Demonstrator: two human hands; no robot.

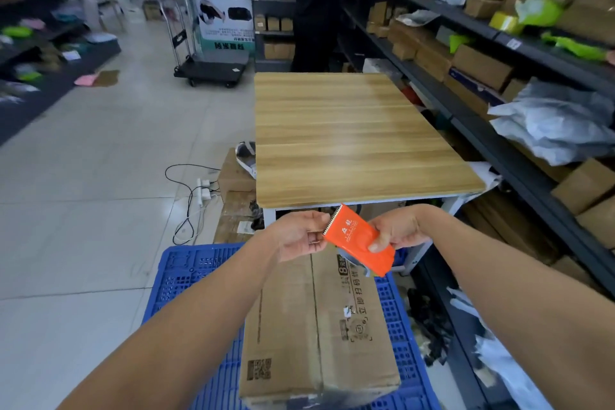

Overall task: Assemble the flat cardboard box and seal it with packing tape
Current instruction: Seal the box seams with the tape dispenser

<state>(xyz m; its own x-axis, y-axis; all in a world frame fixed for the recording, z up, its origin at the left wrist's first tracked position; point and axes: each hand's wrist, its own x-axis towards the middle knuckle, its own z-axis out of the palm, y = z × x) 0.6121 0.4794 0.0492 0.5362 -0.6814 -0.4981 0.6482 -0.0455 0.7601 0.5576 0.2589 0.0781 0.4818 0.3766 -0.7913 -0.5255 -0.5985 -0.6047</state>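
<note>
The right hand (396,230) grips an orange tape dispenser (357,240) above the cardboard box (316,326); the left hand (299,234) pinches its toothed edge.

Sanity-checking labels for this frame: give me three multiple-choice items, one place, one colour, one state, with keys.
1. The cardboard box lies on: A the wooden table; B the blue plastic pallet; C the platform trolley.
2. The tape dispenser is: A orange; B green; C black.
3. The right grip: A hangs idle; B holds the tape dispenser; C presses on the cardboard box.

Key:
1 B, the box rests flat on the pallet's blue grid, below the arms.
2 A, its body is plainly orange, with a toothed cutter edge.
3 B, thumb and fingers curl round the dispenser's body, in the air above the box.
</note>
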